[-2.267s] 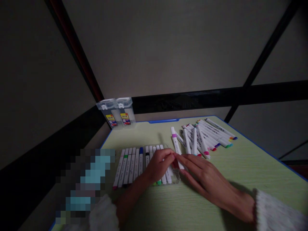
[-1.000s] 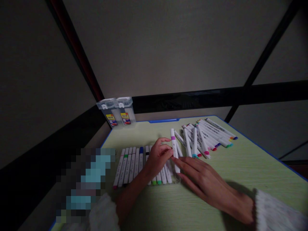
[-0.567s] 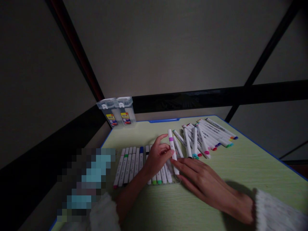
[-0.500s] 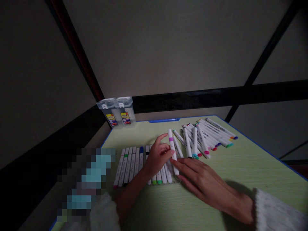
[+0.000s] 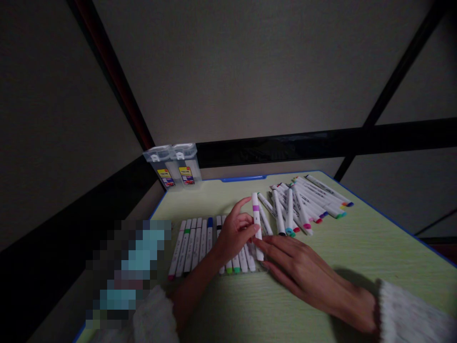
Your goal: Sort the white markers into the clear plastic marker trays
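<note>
**Marker Held Above a Sorted Row on a Pale Green Table**

A pale green table (image 5: 360,247) with a blue rim (image 5: 243,179) fills the lower frame in a dim room, a plain grey wall (image 5: 250,71) behind it crossed by dark rails (image 5: 321,140). The left hand (image 5: 233,234) pinches a white marker with a purple band (image 5: 256,214) between thumb and middle fingers, the index finger lifted. The right hand (image 5: 303,276) lies low over the table, fingers stretched out and close together, their tips meeting the marker's near end.

The marker slants over the right end of a row of markers (image 5: 194,243) laid side by side in a clear tray. A loose pile of markers (image 5: 307,202) fans out just beyond it – toward the far right edge. Two clear plastic boxes (image 5: 174,166) stand at the far left corner, well apart from both hands.

Bare tabletop lies open right of the right hand and between the row and the boxes. The table's left edge runs close beside the row – a blurred patch (image 5: 128,271) covers what sits there.
</note>
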`<state>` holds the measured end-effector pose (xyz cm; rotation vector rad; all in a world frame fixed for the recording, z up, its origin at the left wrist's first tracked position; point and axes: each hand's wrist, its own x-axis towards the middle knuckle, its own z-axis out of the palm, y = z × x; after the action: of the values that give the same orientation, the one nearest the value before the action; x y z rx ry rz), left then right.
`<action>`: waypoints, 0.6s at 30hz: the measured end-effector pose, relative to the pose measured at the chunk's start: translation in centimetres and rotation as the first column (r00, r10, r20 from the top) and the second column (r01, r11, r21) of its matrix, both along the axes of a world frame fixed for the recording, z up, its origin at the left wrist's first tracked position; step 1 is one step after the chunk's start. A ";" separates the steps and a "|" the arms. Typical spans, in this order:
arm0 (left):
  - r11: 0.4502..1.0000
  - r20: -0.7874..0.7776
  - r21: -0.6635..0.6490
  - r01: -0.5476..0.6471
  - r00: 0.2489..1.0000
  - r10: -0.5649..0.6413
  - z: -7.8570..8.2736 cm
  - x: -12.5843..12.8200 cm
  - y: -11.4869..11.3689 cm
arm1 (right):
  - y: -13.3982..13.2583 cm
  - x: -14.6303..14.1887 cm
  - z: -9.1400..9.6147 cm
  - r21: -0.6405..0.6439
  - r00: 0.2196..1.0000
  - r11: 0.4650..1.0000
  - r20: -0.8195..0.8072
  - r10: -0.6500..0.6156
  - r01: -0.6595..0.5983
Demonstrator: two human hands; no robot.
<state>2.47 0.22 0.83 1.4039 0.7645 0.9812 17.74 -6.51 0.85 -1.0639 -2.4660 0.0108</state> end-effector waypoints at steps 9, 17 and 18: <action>1.000 0.015 -0.011 0.021 1.000 -0.021 -0.2 -0.1 0.0 | 0.1 0.0 -0.1 0.013 1.000 1.000 -0.001 0.000 0.000; 1.000 -0.014 0.000 0.031 0.999 -0.031 -0.2 -0.1 0.1 | 0.1 -0.1 -0.1 0.031 0.998 0.999 0.056 0.006 -0.008; 1.000 -0.022 0.006 0.030 0.999 -0.030 -0.2 -0.1 0.1 | 0.1 -0.1 -0.2 0.040 0.998 0.999 0.056 0.008 -0.011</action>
<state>2.38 0.30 0.58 1.4295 0.7545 0.9472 17.66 -6.38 0.68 -1.0490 -2.5104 -0.0662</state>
